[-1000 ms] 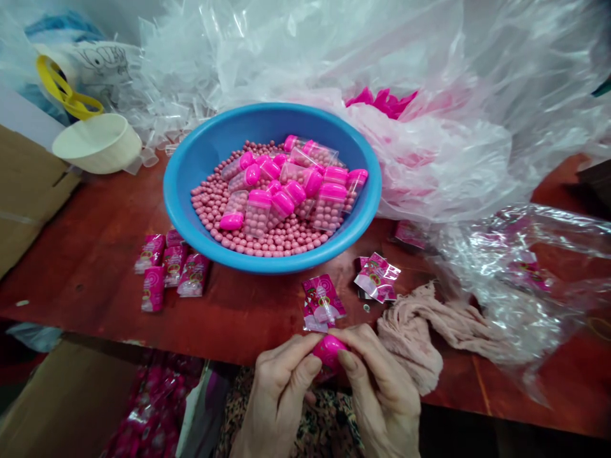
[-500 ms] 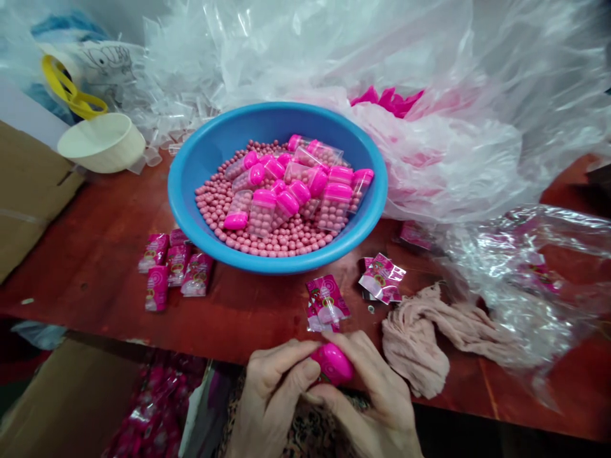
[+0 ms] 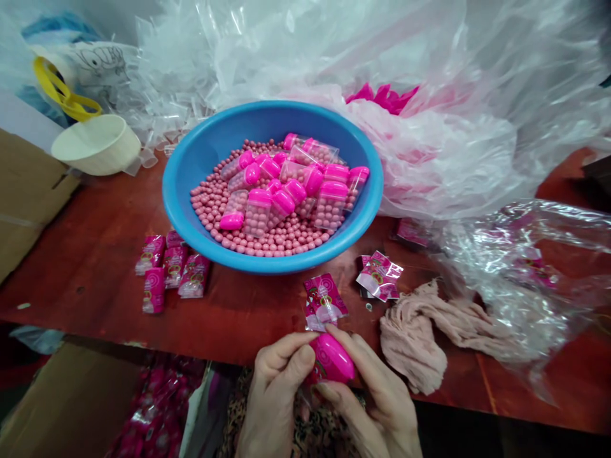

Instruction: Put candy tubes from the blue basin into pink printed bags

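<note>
Between my two hands, over the table's front edge, is a small candy container [image 3: 334, 360] with a glossy pink cap and a printed pink wrapper sleeve around its body. My left hand [image 3: 281, 381] pinches its left side with thumb and forefinger. From the right, my right hand [image 3: 377, 388] grips the cap end, thumb below and fingers above. Just beyond my fingertips lie flat pink printed sleeves [image 3: 326, 299]. The blue basin [image 3: 272, 264] behind them holds loose pink candy balls [image 3: 214, 213] and several clear, pink-capped containers [image 3: 259, 210] filled with balls.
Wrapped containers [image 3: 174, 264] sit left of the basin. More sleeves [image 3: 380, 275], a crumpled beige cloth [image 3: 415, 350] and clear plastic film [image 3: 515, 305] lie to the right. A white bowl [image 3: 98, 149] stands back left. Below the edge, a cardboard box [image 3: 76, 401] contains pink wrapped pieces.
The container has turned a little in my fingers, so more of its printed side shows. My left thumb has shifted up along it. The whole view has moved slightly.
</note>
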Tool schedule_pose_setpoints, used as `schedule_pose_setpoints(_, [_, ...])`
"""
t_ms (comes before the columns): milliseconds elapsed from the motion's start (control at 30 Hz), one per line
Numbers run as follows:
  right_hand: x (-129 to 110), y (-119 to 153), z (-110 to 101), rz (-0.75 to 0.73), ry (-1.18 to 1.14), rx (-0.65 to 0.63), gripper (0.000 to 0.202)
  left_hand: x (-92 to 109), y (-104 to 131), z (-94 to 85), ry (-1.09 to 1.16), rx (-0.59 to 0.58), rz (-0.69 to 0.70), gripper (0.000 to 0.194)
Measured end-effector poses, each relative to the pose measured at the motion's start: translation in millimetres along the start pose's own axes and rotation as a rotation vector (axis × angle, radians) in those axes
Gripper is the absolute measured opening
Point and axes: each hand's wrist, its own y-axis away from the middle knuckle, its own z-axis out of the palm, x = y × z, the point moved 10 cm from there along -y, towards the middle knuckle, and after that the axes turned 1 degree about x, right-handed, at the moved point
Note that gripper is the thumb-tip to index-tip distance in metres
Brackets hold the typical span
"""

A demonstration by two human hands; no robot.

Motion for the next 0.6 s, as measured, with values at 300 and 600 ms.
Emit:
schedule_pose_setpoints(300, [5, -15, -7, 0.144, -0.364, 0.088, 0.034, 2, -2, 22.4, 0.101, -0.216, -0.002, 0.032])
schedule_pose_setpoints(600, [6, -18, -14, 0.118, -0.273, 0.185, 0.029, -5, -3, 32.7, 0.163, -0.202, -0.037, 0.024])
